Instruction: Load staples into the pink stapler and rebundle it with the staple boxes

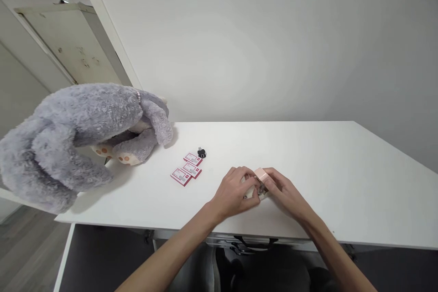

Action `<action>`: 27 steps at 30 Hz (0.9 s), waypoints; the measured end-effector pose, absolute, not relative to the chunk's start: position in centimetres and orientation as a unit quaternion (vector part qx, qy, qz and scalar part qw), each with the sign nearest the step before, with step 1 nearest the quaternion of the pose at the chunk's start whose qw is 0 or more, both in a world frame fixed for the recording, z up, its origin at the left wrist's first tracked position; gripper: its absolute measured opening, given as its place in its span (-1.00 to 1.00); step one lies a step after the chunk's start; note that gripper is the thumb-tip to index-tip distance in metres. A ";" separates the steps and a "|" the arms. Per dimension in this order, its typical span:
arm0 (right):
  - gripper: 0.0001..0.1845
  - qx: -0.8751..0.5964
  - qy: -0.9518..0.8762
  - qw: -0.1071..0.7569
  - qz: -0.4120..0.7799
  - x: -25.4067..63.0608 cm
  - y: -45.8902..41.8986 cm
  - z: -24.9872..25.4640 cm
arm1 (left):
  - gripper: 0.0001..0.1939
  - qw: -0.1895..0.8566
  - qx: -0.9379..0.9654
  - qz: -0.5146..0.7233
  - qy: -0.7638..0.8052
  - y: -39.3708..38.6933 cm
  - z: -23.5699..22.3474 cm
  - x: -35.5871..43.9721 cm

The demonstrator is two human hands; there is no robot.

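Note:
My left hand (237, 191) and my right hand (282, 189) meet over the white tabletop near its front edge. Between them is a small pink-and-white item (262, 174) with a smooth pink strip on top and small shiny metallic bits below; its kind I cannot make out. The right thumb and fingers grip the pink strip. Bent inward, the left fingers are pinched at the item's near left side, where they hide whatever they grip. To the left lie several small red-and-white flat boxes (191, 169), with a small black gadget (201, 153) just behind them.
A large grey plush toy (92, 114) covers the left end of the white table (325, 155). A wall (239, 54) rises behind the table. Drawer handles (255, 242) show under the front edge. A metal cabinet (61, 45) stands at the far left.

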State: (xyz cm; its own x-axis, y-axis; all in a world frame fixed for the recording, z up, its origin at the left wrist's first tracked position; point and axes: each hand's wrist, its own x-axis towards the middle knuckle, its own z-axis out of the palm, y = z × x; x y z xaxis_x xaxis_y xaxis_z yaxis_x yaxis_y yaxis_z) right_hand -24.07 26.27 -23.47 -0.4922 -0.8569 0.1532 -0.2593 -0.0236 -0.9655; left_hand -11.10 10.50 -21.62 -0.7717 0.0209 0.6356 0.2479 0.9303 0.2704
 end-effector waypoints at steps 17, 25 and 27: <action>-0.54 -0.402 0.701 0.225 -0.544 -23.4 26.3 -22.8 | -0.79 0.199 0.144 -0.883 -0.400 6.9 -21.9 -11.8; -0.57 -0.390 0.707 0.221 -0.547 -23.3 26.3 -22.8 | -0.62 0.152 0.131 -0.901 -0.386 7.3 -21.5 -11.7; -0.57 -0.384 0.711 0.213 -0.550 -23.3 26.2 -23.0 | -0.61 0.148 0.131 -0.899 -0.391 7.4 -21.4 -11.7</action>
